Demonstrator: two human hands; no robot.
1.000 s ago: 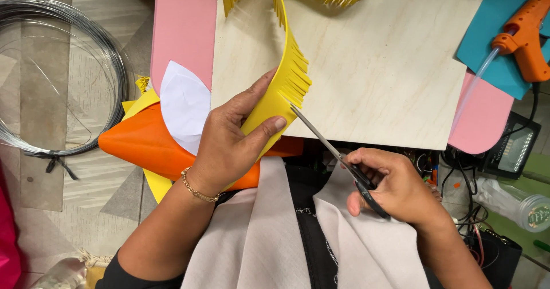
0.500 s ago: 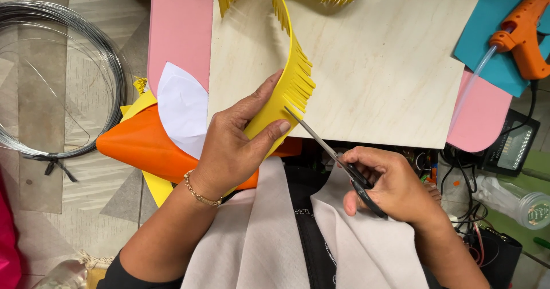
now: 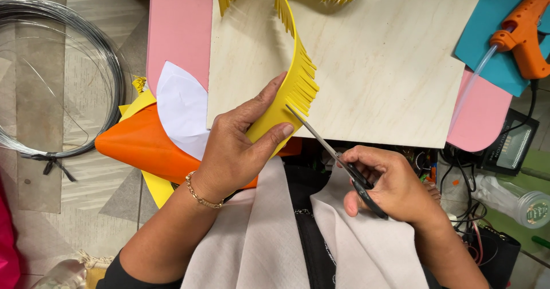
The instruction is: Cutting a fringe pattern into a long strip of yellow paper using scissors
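The left hand (image 3: 238, 151) is clamped on a yellow strip (image 3: 286, 102) of foam or paper, thumb on the near face and fingers wrapped behind, so the part inside the grip is hidden. The strip stands on edge and curves away over a pale wooden board (image 3: 378, 77); its right edge is already cut into a fringe of short tabs. Farther up, the strip loops out past the top of the picture, so its full length cannot be seen.

The right hand (image 3: 389, 186) is closed around the handles of a pair of scissors (image 3: 338, 151). The handles are almost wholly covered by the fingers; only the slim blades show, pointing up and left with their tips at the lower end of the fringe, just beside the left thumb. Whether the blades are slightly apart or together is hard to make out.

Under the board lies a pink sheet (image 3: 177, 31), partly covered. Left of the left hand, a white petal-shaped piece (image 3: 180, 108) rests on an orange sheet (image 3: 143, 145), with yellow scraps showing beneath. A coil of wire (image 3: 63, 77) lies on the floor at the left, cut off by the frame. At the upper right, an orange glue gun (image 3: 524, 34) rests on a teal sheet (image 3: 492, 31), both cropped. Pale cloth (image 3: 258, 237) covers the person's lap. The clutter of cables at the right is too tangled to sort out.
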